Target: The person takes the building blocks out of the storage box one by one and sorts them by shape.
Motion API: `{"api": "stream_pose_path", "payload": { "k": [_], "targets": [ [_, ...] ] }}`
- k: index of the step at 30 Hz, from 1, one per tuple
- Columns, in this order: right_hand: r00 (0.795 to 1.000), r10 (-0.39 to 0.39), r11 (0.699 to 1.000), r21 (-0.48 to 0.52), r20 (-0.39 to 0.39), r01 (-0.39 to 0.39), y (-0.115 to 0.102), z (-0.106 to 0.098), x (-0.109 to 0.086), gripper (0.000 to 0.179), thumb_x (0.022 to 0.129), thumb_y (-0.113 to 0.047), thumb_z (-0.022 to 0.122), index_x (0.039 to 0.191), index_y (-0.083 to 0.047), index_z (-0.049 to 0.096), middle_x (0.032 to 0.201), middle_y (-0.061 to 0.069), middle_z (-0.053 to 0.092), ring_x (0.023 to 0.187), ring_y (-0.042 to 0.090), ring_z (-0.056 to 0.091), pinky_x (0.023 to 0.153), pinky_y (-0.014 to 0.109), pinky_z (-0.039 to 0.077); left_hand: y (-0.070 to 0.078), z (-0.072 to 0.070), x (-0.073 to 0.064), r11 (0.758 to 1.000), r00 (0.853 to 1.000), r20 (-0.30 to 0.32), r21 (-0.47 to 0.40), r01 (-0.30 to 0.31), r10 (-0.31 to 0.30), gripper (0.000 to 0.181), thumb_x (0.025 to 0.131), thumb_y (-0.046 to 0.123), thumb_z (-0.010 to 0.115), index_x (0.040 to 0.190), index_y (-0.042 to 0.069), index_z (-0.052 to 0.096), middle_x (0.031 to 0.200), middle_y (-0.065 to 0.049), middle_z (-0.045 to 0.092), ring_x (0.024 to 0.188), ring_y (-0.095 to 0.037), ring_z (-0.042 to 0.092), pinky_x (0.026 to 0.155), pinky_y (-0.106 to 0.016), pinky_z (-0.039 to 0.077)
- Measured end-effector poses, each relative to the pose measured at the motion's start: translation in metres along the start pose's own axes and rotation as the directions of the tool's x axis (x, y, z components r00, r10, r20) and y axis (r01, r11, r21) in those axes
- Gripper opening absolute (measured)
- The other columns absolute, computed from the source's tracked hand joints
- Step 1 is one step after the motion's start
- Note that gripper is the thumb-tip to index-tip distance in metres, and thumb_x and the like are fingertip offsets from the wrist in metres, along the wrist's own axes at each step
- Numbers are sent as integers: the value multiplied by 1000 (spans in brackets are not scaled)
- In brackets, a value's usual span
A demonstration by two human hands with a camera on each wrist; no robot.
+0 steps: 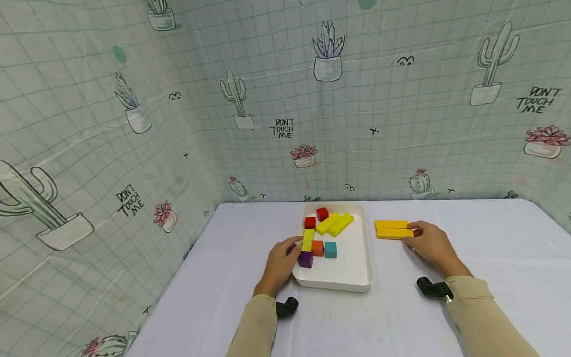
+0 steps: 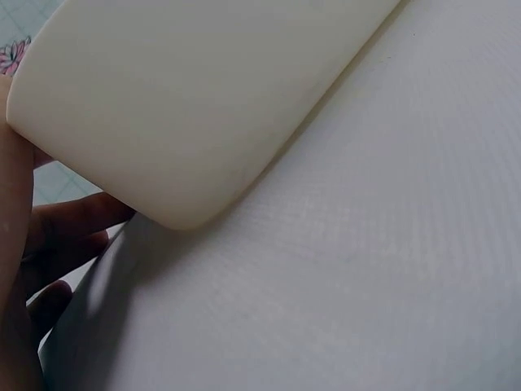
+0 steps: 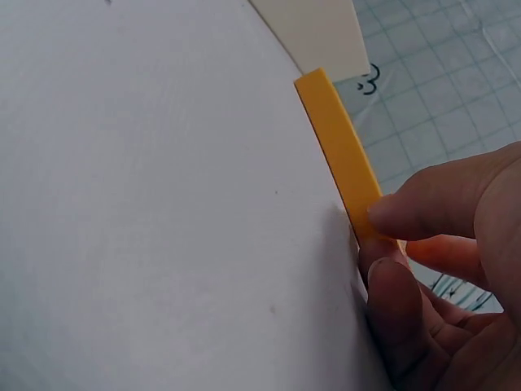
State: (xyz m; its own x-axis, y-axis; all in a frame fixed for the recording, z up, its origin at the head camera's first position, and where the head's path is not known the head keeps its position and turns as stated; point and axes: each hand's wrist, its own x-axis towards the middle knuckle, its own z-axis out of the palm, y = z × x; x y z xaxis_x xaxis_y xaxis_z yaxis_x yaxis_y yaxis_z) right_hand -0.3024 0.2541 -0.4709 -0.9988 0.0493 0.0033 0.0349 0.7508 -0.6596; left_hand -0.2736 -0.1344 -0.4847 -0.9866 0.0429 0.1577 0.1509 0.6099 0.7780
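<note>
A shallow white tray point(image 1: 345, 270) lies on the table with colored blocks in it. My left hand point(image 1: 280, 260) grips the tray's left wall, close to a purple cube point(image 1: 305, 259) and a yellow cube point(image 1: 307, 246). In the left wrist view, fingers point(image 2: 81, 213) curl behind the tray point(image 2: 187, 122). Right of the tray, two orange-yellow bars lie side by side, a rear bar point(image 1: 391, 224) and a front bar point(image 1: 392, 233). My right hand point(image 1: 431, 245) pinches them at their right end. The right wrist view shows one bar point(image 3: 338, 142) between thumb and fingers; the other is hidden there.
Inside the tray are two red cubes point(image 1: 322, 214), another yellow cube point(image 1: 309, 234), an orange cube point(image 1: 317, 248), a teal cube point(image 1: 330, 250) and two yellow bars point(image 1: 341, 224). A patterned cloth point(image 1: 357, 109) hangs behind the white-covered table point(image 1: 357, 322).
</note>
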Motion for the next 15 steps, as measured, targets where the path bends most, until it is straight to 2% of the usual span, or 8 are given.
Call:
{"api": "stream_pose_path", "payload": {
  "k": [7,15],
  "targets": [
    [1000,3,999,39,-29,-2,2,1,1,52,92,-18,67,132,12,52,120,32,56,84,28,58,69,32,53,2,0,0,1000,1000,7,-3,-3,3,35,104,31,53,136,24,64,128,-5,64,120,-26,56,105,-52,43],
    [999,24,997,72,-23,-22,1,2,2,50,92,-15,66,131,12,52,117,31,55,73,23,58,64,29,54,2,-1,0,1000,1000,3,1,-18,18,35,104,31,53,136,24,64,130,-5,63,121,-26,56,105,-52,43]
  ]
}}
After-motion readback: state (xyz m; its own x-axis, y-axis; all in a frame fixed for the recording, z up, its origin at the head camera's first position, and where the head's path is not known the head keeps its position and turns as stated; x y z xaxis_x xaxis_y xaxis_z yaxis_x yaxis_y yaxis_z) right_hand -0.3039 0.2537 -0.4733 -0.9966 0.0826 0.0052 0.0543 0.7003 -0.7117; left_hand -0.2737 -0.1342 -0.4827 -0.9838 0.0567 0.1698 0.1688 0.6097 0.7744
